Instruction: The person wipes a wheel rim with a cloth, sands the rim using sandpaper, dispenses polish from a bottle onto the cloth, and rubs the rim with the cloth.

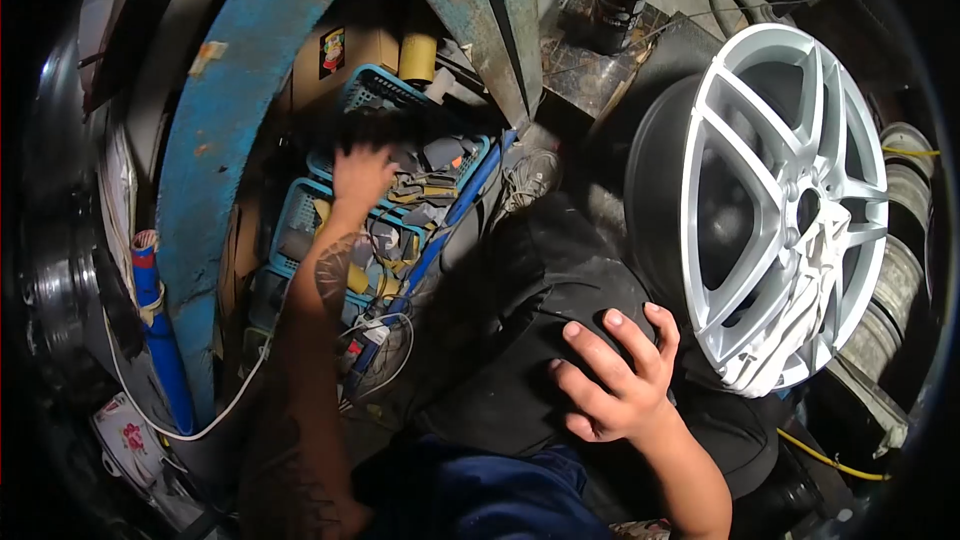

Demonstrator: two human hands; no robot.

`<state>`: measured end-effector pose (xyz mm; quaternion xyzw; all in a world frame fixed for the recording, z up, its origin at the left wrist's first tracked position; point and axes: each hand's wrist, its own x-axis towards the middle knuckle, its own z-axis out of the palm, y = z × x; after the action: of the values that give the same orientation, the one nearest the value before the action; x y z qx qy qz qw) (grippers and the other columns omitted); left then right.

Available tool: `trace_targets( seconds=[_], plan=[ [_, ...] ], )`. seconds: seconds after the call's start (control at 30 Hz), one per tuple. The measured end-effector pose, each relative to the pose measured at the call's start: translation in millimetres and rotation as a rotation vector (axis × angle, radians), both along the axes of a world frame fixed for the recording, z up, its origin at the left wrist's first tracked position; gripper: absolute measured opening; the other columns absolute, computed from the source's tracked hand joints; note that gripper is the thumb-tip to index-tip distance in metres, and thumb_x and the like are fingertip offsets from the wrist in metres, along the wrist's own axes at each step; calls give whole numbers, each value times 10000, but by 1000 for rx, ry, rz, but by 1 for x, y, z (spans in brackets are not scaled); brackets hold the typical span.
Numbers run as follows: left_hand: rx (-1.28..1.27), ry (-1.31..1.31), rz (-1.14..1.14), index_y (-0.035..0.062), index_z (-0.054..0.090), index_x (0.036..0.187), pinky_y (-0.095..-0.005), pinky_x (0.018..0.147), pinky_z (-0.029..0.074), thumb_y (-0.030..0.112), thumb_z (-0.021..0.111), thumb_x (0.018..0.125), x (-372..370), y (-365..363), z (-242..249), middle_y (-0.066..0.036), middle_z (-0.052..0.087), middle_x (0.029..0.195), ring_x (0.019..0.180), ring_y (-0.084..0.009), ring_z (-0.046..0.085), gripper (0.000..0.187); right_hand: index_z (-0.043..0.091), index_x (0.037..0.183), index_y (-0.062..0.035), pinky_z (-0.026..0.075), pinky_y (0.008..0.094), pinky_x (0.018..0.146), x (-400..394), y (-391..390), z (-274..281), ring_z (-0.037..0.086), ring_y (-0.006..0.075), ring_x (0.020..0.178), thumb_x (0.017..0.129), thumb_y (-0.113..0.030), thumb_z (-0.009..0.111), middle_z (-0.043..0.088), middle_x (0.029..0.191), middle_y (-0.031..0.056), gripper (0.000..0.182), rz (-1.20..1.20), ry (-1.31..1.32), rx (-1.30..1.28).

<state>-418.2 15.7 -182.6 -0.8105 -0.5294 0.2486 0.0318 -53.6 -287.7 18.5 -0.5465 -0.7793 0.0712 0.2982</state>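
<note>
My left hand reaches over a blue plastic basket filled with pieces of grey and yellow sandpaper. Its fingers look spread, with their tips blurred against a dark patch. A second blue basket below it holds more sheets and yellow pieces. My right hand hovers above my dark trousers, fingers apart and curled, with nothing in it. To its right stands a silver alloy wheel, tilted, with a white cloth draped over its lower spokes.
A blue metal frame rises beside the baskets. A black bottle with a red cap stands on a stained surface at the top. A cardboard box and a yellow roll sit behind the baskets. A white cable hangs at the left.
</note>
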Motion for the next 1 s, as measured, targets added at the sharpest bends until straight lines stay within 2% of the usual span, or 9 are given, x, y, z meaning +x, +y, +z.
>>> trace_targets(
  seconds=[0.1, 0.2, 0.23, 0.43, 0.53, 0.73, 0.87, 0.9, 1.0],
  plan=[
    [129, 3, -20, 233, 619, 1422, -586, 1191, 324, 403, 726, 900, -23, 9, 5, -174, 537, 1500, 1431, -345, 455, 559, 730, 976, -271, 367, 606, 1105, 0, 0, -1, 576, 261, 1279, 1054, -466, 379, 691, 1342, -15, 409, -4, 3, 2],
    [247, -122, -145, 167, 678, 1338, -579, 1180, 334, 297, 763, 833, -34, 5, 7, -210, 521, 1526, 1450, -376, 438, 529, 731, 976, -273, 363, 607, 1112, 1, -1, -1, 575, 259, 1282, 1055, -473, 383, 690, 1343, -15, 410, -4, 7, -3],
    [245, -150, -141, 147, 678, 1332, -587, 1189, 314, 236, 783, 780, -37, 3, 8, -201, 484, 1561, 1475, -378, 401, 569, 731, 977, -273, 362, 607, 1114, 2, -1, -1, 574, 259, 1283, 1055, -474, 384, 689, 1344, -15, 409, -3, 7, -5],
    [257, -185, -99, 148, 656, 1370, -596, 1212, 260, 123, 736, 778, -16, -17, 22, -218, 412, 1597, 1497, -404, 344, 599, 734, 983, -273, 354, 610, 1125, 3, -3, 0, 573, 259, 1292, 1054, -472, 393, 685, 1351, -17, 401, 6, 13, -17],
    [313, -256, -61, 164, 645, 1389, -598, 1204, 262, 90, 704, 769, 0, -24, 21, -239, 425, 1568, 1463, -422, 372, 628, 733, 982, -273, 350, 609, 1129, 3, -3, 0, 575, 256, 1295, 1052, -466, 397, 682, 1358, -20, 393, 8, 16, -18],
    [178, -350, -88, 203, 666, 1371, -612, 1176, 282, 140, 671, 790, 30, -27, 12, -253, 453, 1512, 1383, -438, 423, 584, 726, 1010, -287, 351, 606, 1130, 1, -1, -2, 583, 248, 1297, 1029, -443, 426, 677, 1370, -31, 339, 15, 24, -8],
    [125, -180, -141, 199, 727, 1253, -655, 1173, 276, 370, 736, 869, 36, -25, 12, -209, 519, 1467, 1362, -411, 449, 420, 723, 1036, -297, 357, 603, 1125, 1, 0, 0, 580, 243, 1309, 1006, -436, 449, 675, 1378, -40, 309, 21, 16, -25],
    [156, -167, -107, 183, 753, 1176, -673, 1172, 269, 472, 751, 872, 28, -19, 6, -184, 534, 1478, 1375, -395, 450, 420, 724, 1036, -299, 360, 601, 1124, 2, 0, 0, 579, 242, 1314, 1002, -434, 454, 674, 1380, -42, 304, 20, 23, -27],
    [202, -77, -79, 170, 769, 1090, -642, 1166, 287, 372, 750, 855, 5, -12, 2, -171, 530, 1479, 1378, -371, 453, 310, 726, 1038, -304, 366, 599, 1119, 3, -1, 0, 575, 240, 1324, 989, -426, 468, 672, 1386, -45, 290, 8, 35, -32]
  ],
)
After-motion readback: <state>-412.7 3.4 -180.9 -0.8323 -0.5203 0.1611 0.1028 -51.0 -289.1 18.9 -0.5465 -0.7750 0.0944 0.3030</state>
